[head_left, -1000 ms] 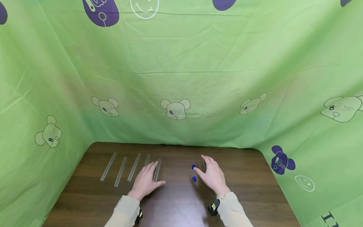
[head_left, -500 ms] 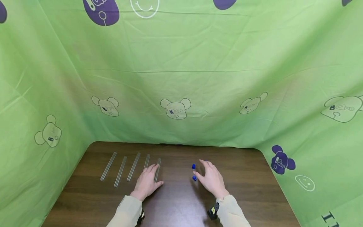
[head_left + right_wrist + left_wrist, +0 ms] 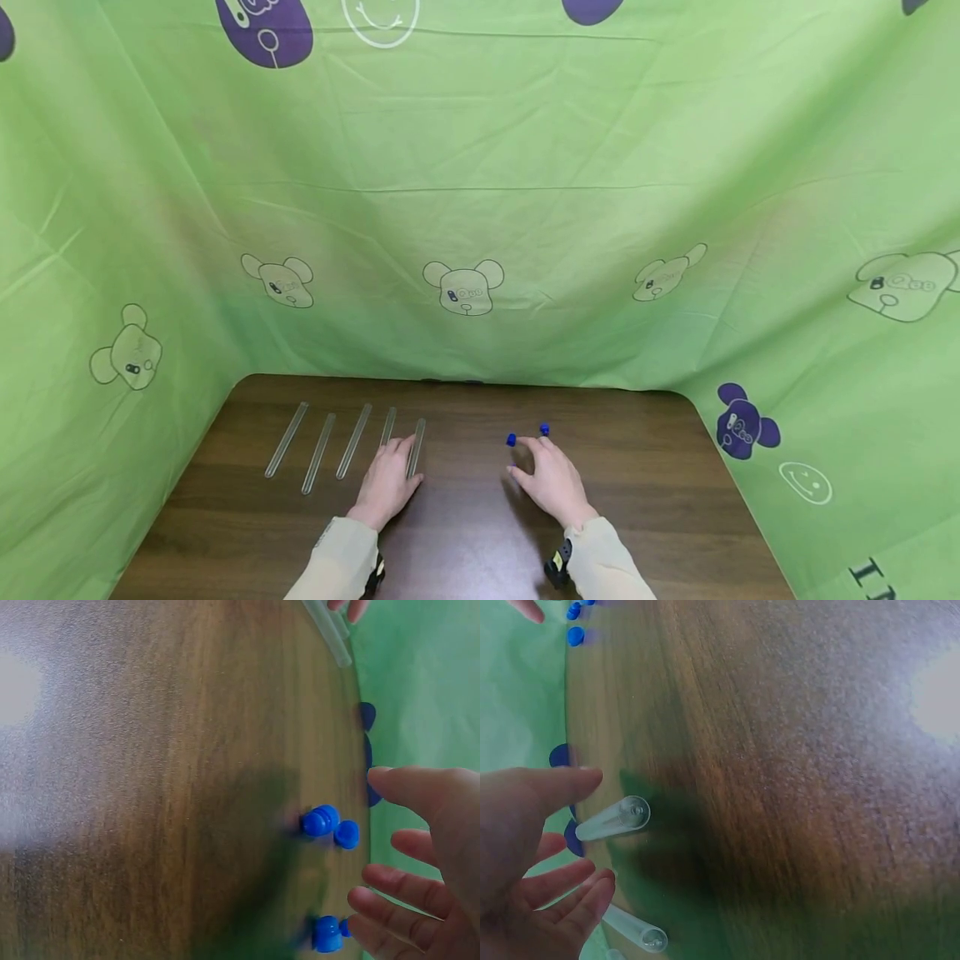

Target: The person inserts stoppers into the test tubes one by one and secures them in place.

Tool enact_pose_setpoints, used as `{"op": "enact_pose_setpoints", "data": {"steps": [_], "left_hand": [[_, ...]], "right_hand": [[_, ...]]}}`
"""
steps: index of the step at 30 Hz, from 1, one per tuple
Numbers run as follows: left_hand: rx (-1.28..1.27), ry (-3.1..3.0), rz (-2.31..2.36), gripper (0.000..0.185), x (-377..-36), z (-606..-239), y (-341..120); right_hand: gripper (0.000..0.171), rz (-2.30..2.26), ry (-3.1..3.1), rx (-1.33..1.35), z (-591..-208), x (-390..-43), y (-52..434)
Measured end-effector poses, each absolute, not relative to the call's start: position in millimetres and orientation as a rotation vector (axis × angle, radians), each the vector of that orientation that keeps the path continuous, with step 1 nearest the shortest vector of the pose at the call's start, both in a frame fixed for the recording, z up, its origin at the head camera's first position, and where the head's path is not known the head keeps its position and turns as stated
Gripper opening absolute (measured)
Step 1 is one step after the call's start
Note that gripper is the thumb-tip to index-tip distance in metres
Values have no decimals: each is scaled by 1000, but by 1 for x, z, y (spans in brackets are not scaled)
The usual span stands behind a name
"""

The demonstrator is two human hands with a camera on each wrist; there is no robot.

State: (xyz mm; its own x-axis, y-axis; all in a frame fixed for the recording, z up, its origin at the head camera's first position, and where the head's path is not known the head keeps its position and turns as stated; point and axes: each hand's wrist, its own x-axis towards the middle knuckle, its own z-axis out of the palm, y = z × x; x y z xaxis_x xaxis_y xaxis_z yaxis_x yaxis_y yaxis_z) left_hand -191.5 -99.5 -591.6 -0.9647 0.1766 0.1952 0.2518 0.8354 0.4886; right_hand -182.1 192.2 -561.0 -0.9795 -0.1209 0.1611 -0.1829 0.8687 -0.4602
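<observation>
My left hand (image 3: 386, 483) is low over the rightmost clear test tube (image 3: 417, 442), its thumb on one side and its fingers on the other. In the left wrist view, that test tube (image 3: 615, 817) shows in the gap between thumb and fingers, with another tube (image 3: 637, 930) below the fingertips. My right hand (image 3: 553, 483) hovers with bent, parted fingers over several small blue stoppers. One blue stopper (image 3: 512, 439) lies by its index fingertip and another blue stopper (image 3: 544, 430) just beyond; a nearer one is mostly hidden. The right wrist view shows ridged blue stoppers (image 3: 320, 820) below the hand.
More clear test tubes (image 3: 318, 454) lie side by side on the left of the brown wooden table (image 3: 472, 542). A green printed cloth (image 3: 465, 208) hangs around the back and sides of the table. Each wrist wears a small black device (image 3: 557, 565).
My left thumb has drawn in closer to the rightmost tube. The right hand has shifted toward me and a little left, uncovering the far stopper and covering most of the near one.
</observation>
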Motion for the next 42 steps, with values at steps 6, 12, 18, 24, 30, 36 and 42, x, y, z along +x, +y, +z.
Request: {"op": "enact_pose_setpoints", "data": {"steps": [6, 12, 18, 24, 30, 36, 42], "left_hand": [[-291, -2850, -817, 66, -193, -592, -97], [-214, -2852, -860, 61, -193, -588, -92], [-178, -2877, -850, 53, -194, -589, -90], [-144, -2911, -854, 50, -196, -589, -90], [-129, -2905, -866, 49, -197, -590, -90], [-144, -2871, -860, 49, -198, -592, -90], [-137, -2881, -854, 45, -196, -593, -89]], "right_hand": [[51, 702, -2903, 261, -566, -182, 191], [43, 708, -2892, 284, -569, -183, 190], [36, 743, -2902, 304, -570, -184, 189], [27, 754, -2920, 300, -576, -185, 188], [24, 740, -2915, 291, -579, -186, 187], [22, 743, -2912, 283, -582, -187, 185], [19, 730, -2894, 298, -585, -188, 185]]}}
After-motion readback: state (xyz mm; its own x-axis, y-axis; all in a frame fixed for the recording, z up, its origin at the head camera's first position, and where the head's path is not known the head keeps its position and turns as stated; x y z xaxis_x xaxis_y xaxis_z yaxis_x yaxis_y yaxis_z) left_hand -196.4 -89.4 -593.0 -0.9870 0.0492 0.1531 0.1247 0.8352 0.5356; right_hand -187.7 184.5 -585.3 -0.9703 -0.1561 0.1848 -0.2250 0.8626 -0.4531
